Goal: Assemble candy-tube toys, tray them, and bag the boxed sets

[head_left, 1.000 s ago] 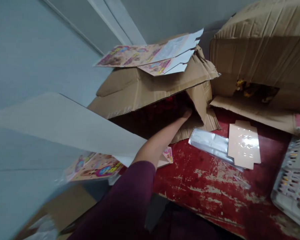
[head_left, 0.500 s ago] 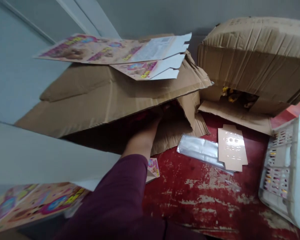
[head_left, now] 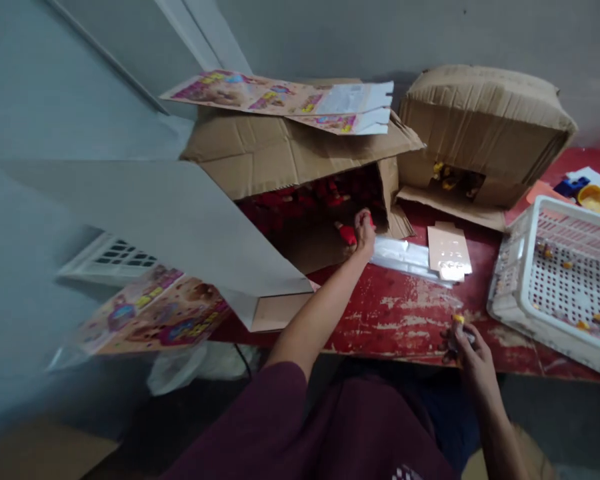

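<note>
My left hand (head_left: 364, 235) is closed at the mouth of an open cardboard box (head_left: 260, 157). Small red pieces (head_left: 347, 233) show at its fingers; their exact kind is unclear. More red pieces (head_left: 300, 200) lie in the shadow inside the box. Over the table's front edge, my right hand (head_left: 473, 350) pinches a small piece with a yellow tip (head_left: 459, 320), its lower part hidden by the fingers. Between the hands lie clear plastic sleeves (head_left: 400, 253) and a flat card insert (head_left: 447, 247) with a shiny moulded front.
Printed flat cartons (head_left: 280, 100) rest on the box. Behind it stands a second cardboard box (head_left: 480, 127), yellow pieces visible in its opening. A white perforated basket (head_left: 513, 267) with small pieces is at right on the worn red table (head_left: 395, 300). A white panel (head_left: 180, 220) blocks the left.
My left hand has come out from deep inside the box, now with red at its fingers. The view has shifted and widened, bringing my right hand and more of the basket into sight.
</note>
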Action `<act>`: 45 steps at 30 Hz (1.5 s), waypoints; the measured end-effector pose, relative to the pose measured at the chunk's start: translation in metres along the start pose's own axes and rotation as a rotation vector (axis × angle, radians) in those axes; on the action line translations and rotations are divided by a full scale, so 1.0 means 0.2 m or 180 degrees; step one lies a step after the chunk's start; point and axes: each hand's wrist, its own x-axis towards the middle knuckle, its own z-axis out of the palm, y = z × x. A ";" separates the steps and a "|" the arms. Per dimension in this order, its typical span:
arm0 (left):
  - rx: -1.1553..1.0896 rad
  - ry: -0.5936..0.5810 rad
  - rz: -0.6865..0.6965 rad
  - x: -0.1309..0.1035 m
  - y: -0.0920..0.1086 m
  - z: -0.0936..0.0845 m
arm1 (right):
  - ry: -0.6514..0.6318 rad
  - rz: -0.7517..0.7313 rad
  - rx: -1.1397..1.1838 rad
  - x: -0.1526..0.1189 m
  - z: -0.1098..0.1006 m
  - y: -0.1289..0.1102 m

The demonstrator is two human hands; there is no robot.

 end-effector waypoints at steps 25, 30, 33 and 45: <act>-0.2872 -0.1894 -0.1298 -1.20 0.15 -0.13 | 0.1329 -0.3816 -0.3134 -0.25 0.17 -0.05; -0.2919 -0.1545 -0.1353 -1.21 0.10 -0.11 | 0.1539 -0.3881 -0.3421 -0.25 0.18 0.00; -0.2901 -0.1531 -0.1499 -1.21 0.07 -0.10 | 0.1436 -0.3720 -0.3539 -0.25 0.16 0.04; -0.2577 -0.1436 -0.1304 -1.21 0.00 -0.09 | 0.0738 -0.1889 -0.1923 -0.25 0.16 0.00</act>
